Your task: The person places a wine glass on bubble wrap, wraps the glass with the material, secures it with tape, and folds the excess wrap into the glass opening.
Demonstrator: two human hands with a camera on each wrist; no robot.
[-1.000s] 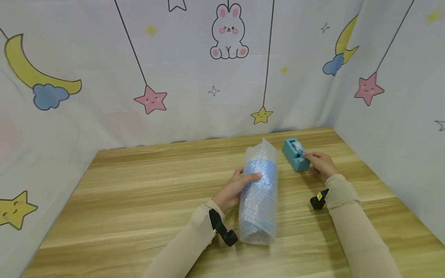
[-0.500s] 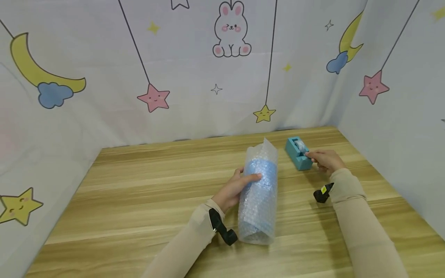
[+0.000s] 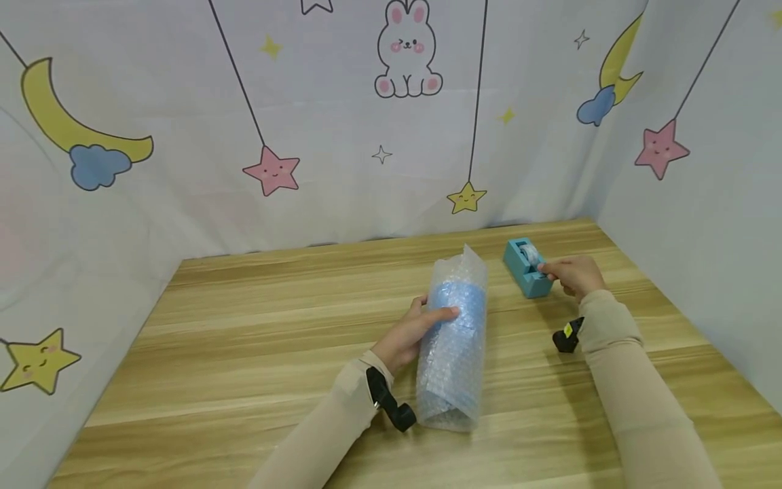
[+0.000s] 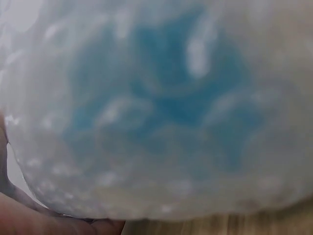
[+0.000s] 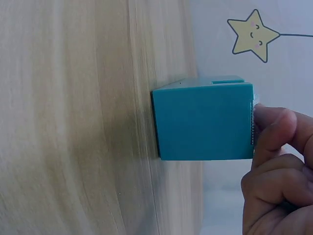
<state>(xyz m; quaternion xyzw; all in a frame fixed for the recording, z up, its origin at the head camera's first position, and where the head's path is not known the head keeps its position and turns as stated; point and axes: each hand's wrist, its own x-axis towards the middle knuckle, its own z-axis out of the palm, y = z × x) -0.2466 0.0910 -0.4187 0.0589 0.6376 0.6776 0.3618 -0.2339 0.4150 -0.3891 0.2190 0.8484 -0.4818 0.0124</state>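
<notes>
A roll of clear bubble wrap (image 3: 451, 367) lies lengthwise on the table, with something blue (image 3: 459, 302) showing through it. My left hand (image 3: 406, 336) grips its left side, thumb across the top; the other fingers are mostly hidden. Bubble wrap (image 4: 161, 147) fills the left wrist view, blurred. To the right and farther back stands a teal tape dispenser (image 3: 518, 265) with a roll of clear tape (image 3: 529, 254). My right hand (image 3: 574, 275) is at its front end, thumb and forefinger pinching the tape end by the toothed cutter (image 5: 253, 122). The other fingers are curled (image 5: 279, 183).
The wood-grain table (image 3: 263, 339) reaches back to a white curtain (image 3: 330, 115) printed with stars, moons and a rabbit. Another curtain closes off the right side. A small black camera is strapped on each wrist.
The head view has shifted slightly. My left hand keeps its grip on the bubble wrap, and my right hand stays at the tape dispenser's cutter end with hardly any movement.
</notes>
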